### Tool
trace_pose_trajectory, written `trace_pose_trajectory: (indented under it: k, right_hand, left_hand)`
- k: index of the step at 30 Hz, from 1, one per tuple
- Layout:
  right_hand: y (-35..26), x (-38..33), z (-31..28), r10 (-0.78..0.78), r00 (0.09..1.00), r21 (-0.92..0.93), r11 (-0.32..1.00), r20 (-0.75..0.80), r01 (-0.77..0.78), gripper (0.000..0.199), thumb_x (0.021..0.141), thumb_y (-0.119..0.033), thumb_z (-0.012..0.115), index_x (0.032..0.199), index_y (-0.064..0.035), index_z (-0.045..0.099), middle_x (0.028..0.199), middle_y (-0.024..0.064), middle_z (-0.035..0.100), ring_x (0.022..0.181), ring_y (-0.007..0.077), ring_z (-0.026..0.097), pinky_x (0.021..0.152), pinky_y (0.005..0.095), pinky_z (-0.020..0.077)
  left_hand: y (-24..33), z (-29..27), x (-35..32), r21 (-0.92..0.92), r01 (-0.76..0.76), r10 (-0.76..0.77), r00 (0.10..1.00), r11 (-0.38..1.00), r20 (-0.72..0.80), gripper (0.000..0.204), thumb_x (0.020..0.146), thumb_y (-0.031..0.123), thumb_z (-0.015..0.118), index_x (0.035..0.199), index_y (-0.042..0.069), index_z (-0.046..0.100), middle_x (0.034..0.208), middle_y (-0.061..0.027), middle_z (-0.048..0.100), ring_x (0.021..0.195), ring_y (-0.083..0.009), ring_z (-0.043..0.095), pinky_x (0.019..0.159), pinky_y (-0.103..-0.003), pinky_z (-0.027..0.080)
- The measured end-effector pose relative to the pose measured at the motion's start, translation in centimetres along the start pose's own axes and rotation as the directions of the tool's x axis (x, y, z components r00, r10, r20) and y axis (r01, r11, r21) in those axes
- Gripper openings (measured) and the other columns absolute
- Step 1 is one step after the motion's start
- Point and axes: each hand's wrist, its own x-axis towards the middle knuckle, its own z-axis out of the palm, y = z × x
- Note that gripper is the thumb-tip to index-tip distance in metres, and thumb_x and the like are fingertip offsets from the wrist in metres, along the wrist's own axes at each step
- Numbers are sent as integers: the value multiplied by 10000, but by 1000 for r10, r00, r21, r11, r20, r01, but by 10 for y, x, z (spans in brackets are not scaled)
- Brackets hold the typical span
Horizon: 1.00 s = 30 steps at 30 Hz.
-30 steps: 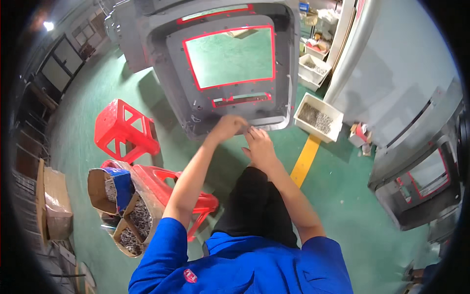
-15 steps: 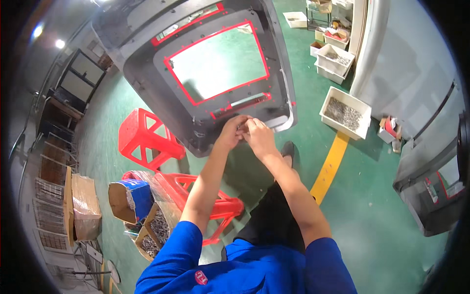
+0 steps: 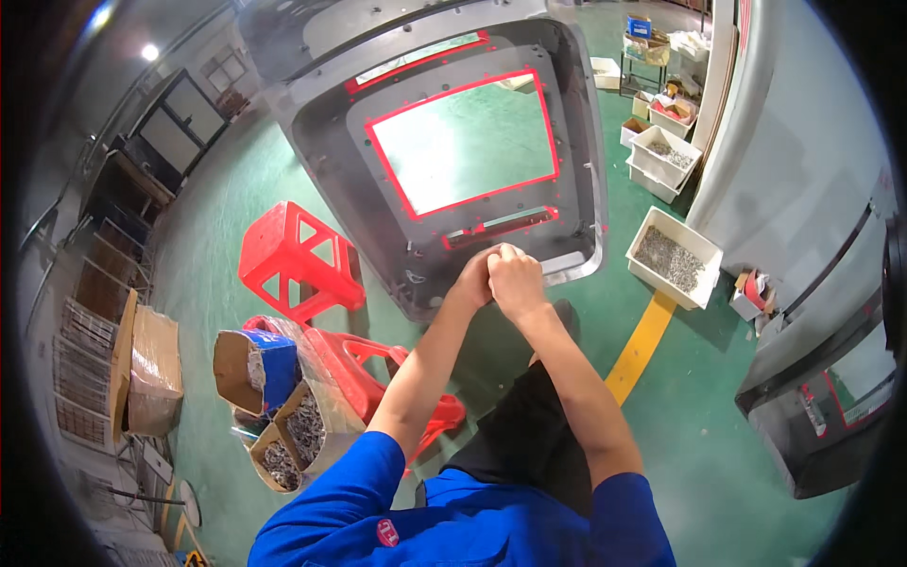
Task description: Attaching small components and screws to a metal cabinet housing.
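My left hand (image 3: 478, 276) and my right hand (image 3: 516, 282) meet in front of me with their fingers curled together. Whatever they pinch is hidden or too small to name. Just beyond them stands a large dark grey moulded panel (image 3: 350, 161), tilted, with a rectangular opening edged in red (image 3: 387, 170). A narrower slot with a red edge (image 3: 501, 227) lies below that opening, close above my fingertips. Several small studs dot the panel's inner face. From this view I cannot tell whether my hands touch its lower rim.
Two red plastic stools (image 3: 269, 250) stand at left, the nearer one beside open cardboard boxes (image 3: 326, 416) of small metal parts. At right, a white bin (image 3: 713, 260) of small parts sits by a yellow floor line (image 3: 642, 350). Another grey panel (image 3: 789, 454) leans at far right.
The view has shifted, so the panel and stools appear lower and the panel farther right. My hands stay together, fingers now curled more closely, with the right hand over the left fingertips.
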Motion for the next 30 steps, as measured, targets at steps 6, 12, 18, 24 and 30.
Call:
trace_pose_trajectory:
  k: [6,12,18,24,30]
  right_hand:
    - [2,10,-28,142,978,230,957,152,-175,76,694,-76,626,751,-27,640,803,159,636,785,330,636,711,424,510]
    - [26,2,-34,48,999,329,944,-19,-39,92,661,-75,669,735,-26,647,727,154,640,734,321,634,695,402,496]
    - [24,5,-58,1,986,360,931,169,-63,118,704,-21,667,819,-11,640,818,142,655,754,290,646,685,377,499]
    - [14,95,-204,-9,999,703,711,39,-21,130,872,-65,546,936,19,622,965,66,621,814,134,600,764,259,476]
    - [66,269,-315,-89,679,328,825,-729,460,167,763,-152,710,888,-42,726,797,55,702,716,94,641,675,207,482]
  left_hand:
    - [-4,-38,19,25,94,-97,969,995,226,203,928,213,432,811,101,553,664,12,520,486,-98,462,386,-218,308]
    - [-1,-34,14,168,13,-77,922,986,380,119,883,139,461,832,87,554,686,9,515,504,-62,417,377,-191,230]
    - [0,-34,17,228,-78,-35,891,971,452,91,864,90,509,909,34,565,714,-9,508,525,-56,415,380,-175,229]
    - [13,-46,6,155,-15,-69,851,988,521,137,847,65,469,948,-5,531,760,-50,522,503,-59,366,383,-183,235]
    - [21,-40,5,272,-39,-95,882,962,462,171,825,4,438,972,-18,522,774,-47,518,500,-46,343,388,-178,231]
